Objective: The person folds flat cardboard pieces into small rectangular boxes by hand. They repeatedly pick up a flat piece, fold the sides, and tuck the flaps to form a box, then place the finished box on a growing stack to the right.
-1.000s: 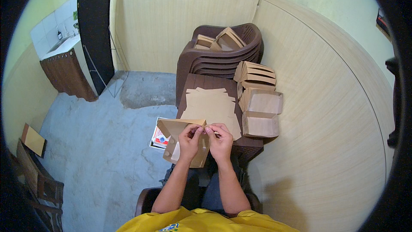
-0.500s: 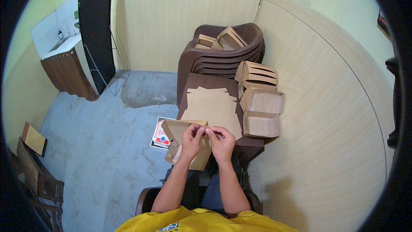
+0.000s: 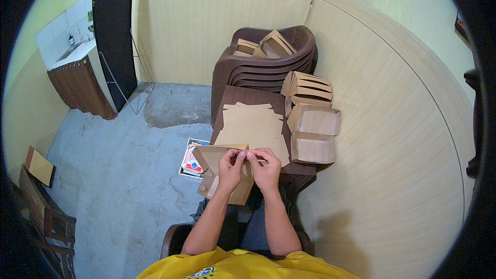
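A partly folded brown cardboard box (image 3: 238, 195) rests over my lap, its lid tilted up at the far side. My left hand (image 3: 230, 167) pinches the box near its far right corner, thumb and forefinger closed on the edge. Right beside it, my right hand (image 3: 265, 169) pinches the same corner, the two thumbs almost touching. The fingers hide just how the flaps meet there. Just beyond lies flat cut cardboard (image 3: 251, 125) with notched edges, on a dark brown slatted table (image 3: 231, 97).
Folded cardboard boxes (image 3: 315, 147) stand along the table's right side. Stacked brown plastic chairs (image 3: 235, 67) hold more boxes (image 3: 276, 45) on top. A white container (image 3: 189, 171) with printed packets stands left of the table. A panelled wall (image 3: 382, 139) rises at the right.
Both hands stay at the same box corner, with only slight finger movement. The whole view has shifted a little; nothing was let go.
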`<action>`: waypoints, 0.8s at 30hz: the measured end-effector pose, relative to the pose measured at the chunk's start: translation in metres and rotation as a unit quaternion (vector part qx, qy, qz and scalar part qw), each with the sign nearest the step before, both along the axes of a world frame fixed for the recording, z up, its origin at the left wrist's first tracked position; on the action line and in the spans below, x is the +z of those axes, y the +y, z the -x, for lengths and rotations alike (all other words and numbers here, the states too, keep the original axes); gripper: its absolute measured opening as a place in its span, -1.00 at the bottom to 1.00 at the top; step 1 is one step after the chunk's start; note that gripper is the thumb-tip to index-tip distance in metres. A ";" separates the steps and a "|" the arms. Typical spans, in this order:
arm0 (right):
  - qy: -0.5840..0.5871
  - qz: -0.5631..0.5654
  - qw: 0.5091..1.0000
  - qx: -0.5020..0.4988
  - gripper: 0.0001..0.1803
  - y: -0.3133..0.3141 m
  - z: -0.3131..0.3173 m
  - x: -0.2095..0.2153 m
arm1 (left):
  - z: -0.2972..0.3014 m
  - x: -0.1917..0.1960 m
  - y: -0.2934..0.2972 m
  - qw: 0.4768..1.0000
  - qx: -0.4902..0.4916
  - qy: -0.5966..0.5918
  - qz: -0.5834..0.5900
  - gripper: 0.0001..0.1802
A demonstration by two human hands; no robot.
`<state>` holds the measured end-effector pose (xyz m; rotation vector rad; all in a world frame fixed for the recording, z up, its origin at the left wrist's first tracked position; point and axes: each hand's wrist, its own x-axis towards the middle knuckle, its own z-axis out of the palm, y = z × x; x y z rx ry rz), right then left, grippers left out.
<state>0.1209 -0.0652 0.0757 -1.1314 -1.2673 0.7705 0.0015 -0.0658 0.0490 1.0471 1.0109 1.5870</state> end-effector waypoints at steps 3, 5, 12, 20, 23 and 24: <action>-0.038 -0.023 0.999 -0.009 -0.87 -0.007 0.006 0.001 | 0.002 -0.006 0.000 0.996 0.030 0.082 -0.025 -0.79; -0.092 -0.037 0.995 -0.021 -0.89 -0.011 0.009 0.002 | -0.001 -0.009 0.000 0.995 0.052 0.072 -0.037 -0.80; 0.002 0.008 0.999 0.039 -0.75 -0.003 0.008 -0.001 | -0.005 -0.009 0.000 0.998 0.061 -0.013 -0.006 -0.86; 0.012 -0.023 0.987 0.158 -0.53 0.004 -0.008 -0.007 | 0.009 -0.002 -0.001 0.992 -0.024 -0.115 0.045 -0.91; 0.011 0.007 0.988 0.155 -0.43 0.004 -0.011 -0.004 | 0.008 0.006 -0.006 0.994 -0.017 -0.106 0.023 -0.87; 0.015 -0.031 0.983 0.178 -0.41 0.003 -0.012 -0.001 | 0.008 0.010 -0.008 0.997 -0.002 -0.072 0.011 -0.85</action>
